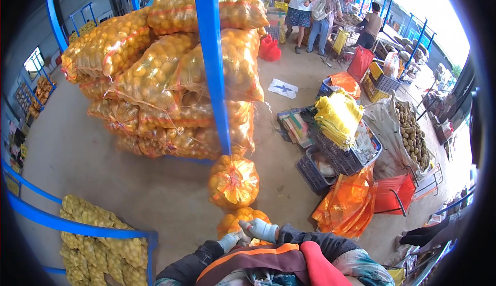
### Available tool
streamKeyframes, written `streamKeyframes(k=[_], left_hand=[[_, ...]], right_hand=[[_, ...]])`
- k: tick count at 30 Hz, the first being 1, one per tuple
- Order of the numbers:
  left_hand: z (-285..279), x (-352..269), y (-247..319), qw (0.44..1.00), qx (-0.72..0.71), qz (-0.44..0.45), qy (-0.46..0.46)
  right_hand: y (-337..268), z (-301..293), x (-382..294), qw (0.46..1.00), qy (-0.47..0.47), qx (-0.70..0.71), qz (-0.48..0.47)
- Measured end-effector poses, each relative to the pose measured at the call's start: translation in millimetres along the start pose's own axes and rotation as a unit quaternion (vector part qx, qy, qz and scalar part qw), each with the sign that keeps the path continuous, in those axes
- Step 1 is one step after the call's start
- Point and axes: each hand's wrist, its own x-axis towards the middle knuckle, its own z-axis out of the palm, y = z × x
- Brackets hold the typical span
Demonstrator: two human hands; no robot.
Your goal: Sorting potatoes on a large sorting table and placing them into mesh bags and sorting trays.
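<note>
My left hand [231,240], in a light glove, and my right hand [260,230], also gloved, meet close to my body at the top of an orange mesh sack [235,218]. Their fingers are bunched together over its upper end; what exactly lies between them is too small to tell. Just beyond stands another full orange mesh sack [233,183] with its gathered top facing up. It is close to a blue metal post [212,61] of a rack stacked with filled orange mesh sacks [155,73].
Right of me are orange mesh bags [345,204], a red bag on a metal frame [393,195], a blue plastic crate [337,158] topped with yellow bags [338,117], and a heap of potatoes [412,135]. A blue rack [81,228] with sacks stands left. Several people work farther off.
</note>
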Motion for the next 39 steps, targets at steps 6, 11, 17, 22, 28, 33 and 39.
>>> streamKeyframes(k=[6, 11, 17, 22, 28, 33, 39], left_hand=[[18, 1, -8, 0.999, -0.003, 0.037, 0.035], [39, -43, -8, 0.979, -0.188, 0.054, 0.062], [72, -41, 10, 0.98, 0.128, 0.101, 0.118], [88, -47, 14, 0.844, 0.484, 0.105, 0.204], [117, -56, 29, 0.731, 0.653, 0.106, 0.165], [140, -85, 61, 0.677, 0.723, 0.073, 0.116], [105, -89, 41, 0.771, 0.506, 0.245, 0.298]], right_hand=[[20, -14, -5, 0.84, 0.027, 0.527, 0.123], [74, 7, -2, 0.679, -0.201, 0.697, 0.11], [78, 38, -4, 0.915, 0.004, 0.227, 0.333], [93, 56, 6, 0.92, -0.052, 0.247, 0.298], [123, 74, 4, 0.885, -0.092, 0.366, 0.273], [140, 68, -4, 0.852, -0.113, 0.456, 0.23], [127, 50, -11, 0.629, -0.282, 0.722, 0.057]])
